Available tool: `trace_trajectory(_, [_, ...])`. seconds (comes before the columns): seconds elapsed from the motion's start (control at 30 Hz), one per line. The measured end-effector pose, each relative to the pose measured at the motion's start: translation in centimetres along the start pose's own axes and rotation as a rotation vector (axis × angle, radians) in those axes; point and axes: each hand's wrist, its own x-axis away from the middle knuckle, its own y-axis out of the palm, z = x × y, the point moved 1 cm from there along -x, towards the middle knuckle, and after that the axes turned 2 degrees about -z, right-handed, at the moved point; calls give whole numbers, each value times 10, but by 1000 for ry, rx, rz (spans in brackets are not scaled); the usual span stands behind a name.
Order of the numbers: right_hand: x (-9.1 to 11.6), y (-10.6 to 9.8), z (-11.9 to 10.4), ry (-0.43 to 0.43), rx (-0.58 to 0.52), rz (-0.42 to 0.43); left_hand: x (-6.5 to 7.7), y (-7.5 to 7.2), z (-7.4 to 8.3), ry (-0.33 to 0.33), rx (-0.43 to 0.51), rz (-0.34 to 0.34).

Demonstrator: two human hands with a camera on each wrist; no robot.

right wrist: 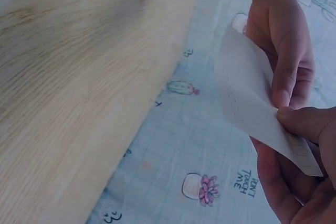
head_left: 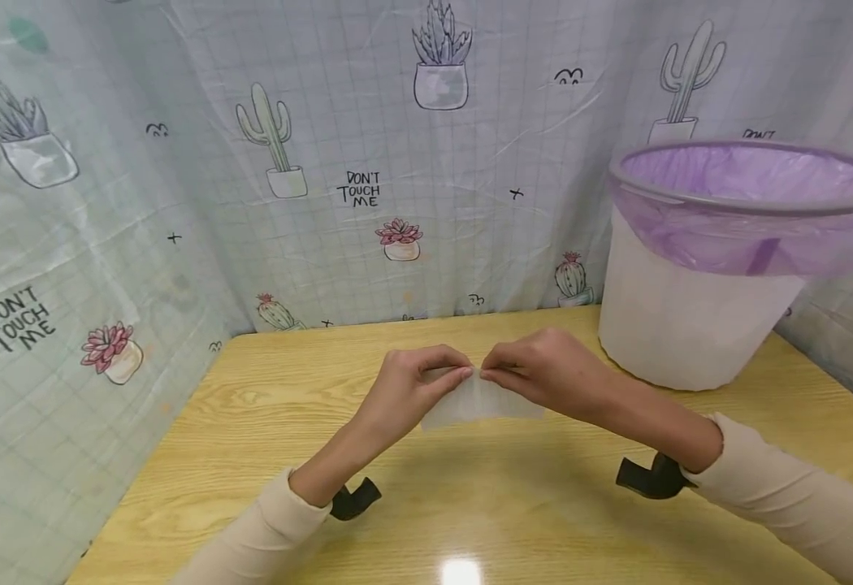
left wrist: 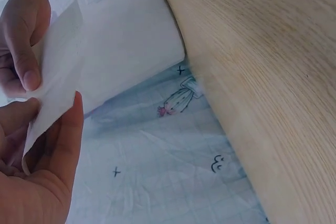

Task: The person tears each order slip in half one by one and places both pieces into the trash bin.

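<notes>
Both hands hold a small white sheet of paper [head_left: 483,404] above the wooden table, gripping it along its upper edge. My left hand [head_left: 406,388] pinches it between thumb and fingers, and my right hand [head_left: 539,366] does the same just beside it, the two sets of fingertips almost meeting. Below them the sheet hangs down, thin and pale. Seen from the right wrist, the paper [right wrist: 247,85] bends slightly and carries rows of faint dashes. In the left wrist view the paper [left wrist: 62,69] stands nearly edge-on, its lower part between left thumb and fingers.
A white bin [head_left: 678,301] with a purple liner bag [head_left: 726,236] over its rim stands at the table's back right. The wooden table [head_left: 273,431] extends under the hands. A curtain [head_left: 470,244] printed with potted cacti hangs behind and at the sides.
</notes>
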Motion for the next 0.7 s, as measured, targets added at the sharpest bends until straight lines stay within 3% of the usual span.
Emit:
trace_trajectory(0.43, [10,-6,9,-30,-22,65,-9,10,1,57,5,-1])
trace_trajectory(0.7, [10,-15,11,-86,-31,143,-17,11,4,97,80,75])
